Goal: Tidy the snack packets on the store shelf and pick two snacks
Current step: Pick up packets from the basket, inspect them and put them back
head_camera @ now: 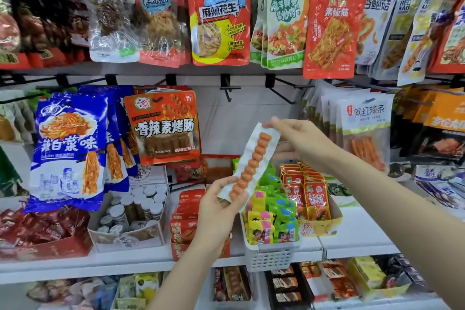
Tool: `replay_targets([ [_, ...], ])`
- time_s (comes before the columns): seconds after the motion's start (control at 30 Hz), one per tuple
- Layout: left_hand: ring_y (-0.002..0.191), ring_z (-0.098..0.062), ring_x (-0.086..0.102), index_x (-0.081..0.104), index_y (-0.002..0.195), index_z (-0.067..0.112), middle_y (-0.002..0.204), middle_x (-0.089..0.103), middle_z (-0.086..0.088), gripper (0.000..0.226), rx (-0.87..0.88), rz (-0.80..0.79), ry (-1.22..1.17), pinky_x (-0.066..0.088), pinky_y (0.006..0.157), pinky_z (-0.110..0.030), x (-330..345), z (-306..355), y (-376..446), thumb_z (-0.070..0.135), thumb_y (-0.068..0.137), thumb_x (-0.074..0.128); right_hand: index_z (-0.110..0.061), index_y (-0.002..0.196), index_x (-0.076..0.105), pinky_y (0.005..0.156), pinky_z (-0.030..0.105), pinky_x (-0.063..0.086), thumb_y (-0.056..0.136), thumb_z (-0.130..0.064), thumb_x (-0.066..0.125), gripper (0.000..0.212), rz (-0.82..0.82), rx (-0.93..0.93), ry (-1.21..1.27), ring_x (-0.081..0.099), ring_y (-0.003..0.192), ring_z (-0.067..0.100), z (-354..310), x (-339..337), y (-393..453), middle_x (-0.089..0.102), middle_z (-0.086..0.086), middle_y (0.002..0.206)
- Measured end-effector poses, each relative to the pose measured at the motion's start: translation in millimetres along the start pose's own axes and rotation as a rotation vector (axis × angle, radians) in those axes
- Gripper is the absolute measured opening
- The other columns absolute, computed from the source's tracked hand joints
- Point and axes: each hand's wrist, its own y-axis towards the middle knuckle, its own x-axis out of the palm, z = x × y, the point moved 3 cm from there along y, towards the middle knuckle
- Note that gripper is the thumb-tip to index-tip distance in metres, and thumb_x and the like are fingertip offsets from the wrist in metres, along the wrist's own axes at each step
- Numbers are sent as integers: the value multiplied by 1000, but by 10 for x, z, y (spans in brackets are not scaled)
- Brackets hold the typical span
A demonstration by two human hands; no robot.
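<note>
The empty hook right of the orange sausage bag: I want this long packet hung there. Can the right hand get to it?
Probably yes. The right hand pinches the long packet top just below the empty hook, and nothing hangs between them. The left hand grips the packet's bottom.

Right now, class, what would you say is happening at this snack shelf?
A person holds a long clear packet of orange twisted snack up in front of the shelf with both hands. The left hand grips its lower end and the right hand pinches its top end. Below it stands a white basket of small yellow and green packets. Two black hooks behind the packet hang bare.
</note>
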Motion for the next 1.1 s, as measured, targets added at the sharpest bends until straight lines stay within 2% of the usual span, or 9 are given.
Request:
replay_targets([
  [0.13,112,-28,67,51,134,22,123,69,-8,59,-82,-265,-261,56,84,-30,26,-70,-30,-4,84,69,-9,120,64,71,36,62,90,-9,67,30,79,-111,-108,74,89,26,-3,-51,5,73,26,91],
  [0.23,116,-32,64,44,139,24,125,68,-11,70,-148,-263,-389,57,85,-35,11,-101,-30,0,80,71,-13,119,63,77,41,61,91,-8,66,29,69,-96,-87,73,91,26,6,-66,0,75,20,90],
  [0.4,116,-36,63,51,137,5,136,57,-26,69,-513,-344,-738,59,84,-42,115,-53,-47,58,94,46,-14,117,62,85,47,58,94,-5,61,25,-12,-102,67,69,100,36,9,-33,0,68,31,101],
  [0.57,81,-21,63,64,115,0,99,64,-14,38,-474,-345,-831,58,73,-32,128,-16,31,18,83,76,-16,112,62,85,42,57,95,-4,58,21,-97,-149,185,69,100,29,28,-22,22,69,15,102],
  [0.7,94,-23,72,60,123,5,109,74,-11,43,-190,-167,-385,58,75,-28,64,-47,143,12,82,70,-5,115,65,83,42,59,102,-12,48,23,-89,-20,261,67,110,34,53,-61,71,65,15,124],
  [0.8,95,-19,73,70,110,12,102,77,-3,22,7,-69,8,56,76,-21,-18,-85,206,16,88,69,2,117,61,82,43,60,102,-29,48,37,-74,51,239,70,101,35,32,-53,72,70,17,115],
  [0.93,85,-9,72,73,97,24,93,77,7,14,143,-66,204,54,72,-18,-95,-92,339,14,88,72,-8,124,49,67,28,59,86,-30,71,49,47,-29,24,71,84,18,1,-54,102,72,15,99],
  [1.0,81,-5,71,73,95,27,90,77,10,17,180,-93,286,53,71,-18,-93,-106,403,12,87,73,-17,121,60,59,17,51,88,-28,71,37,9,-93,-179,67,77,7,-15,-73,118,76,9,92],
  [1.1,80,-6,70,74,94,27,89,76,8,17,195,-49,319,55,71,-23,-146,-154,527,12,86,74,-20,87,78,57,8,47,88,-28,70,12,-21,-195,-384,62,64,-7,-15,-163,133,76,-6,77],
])
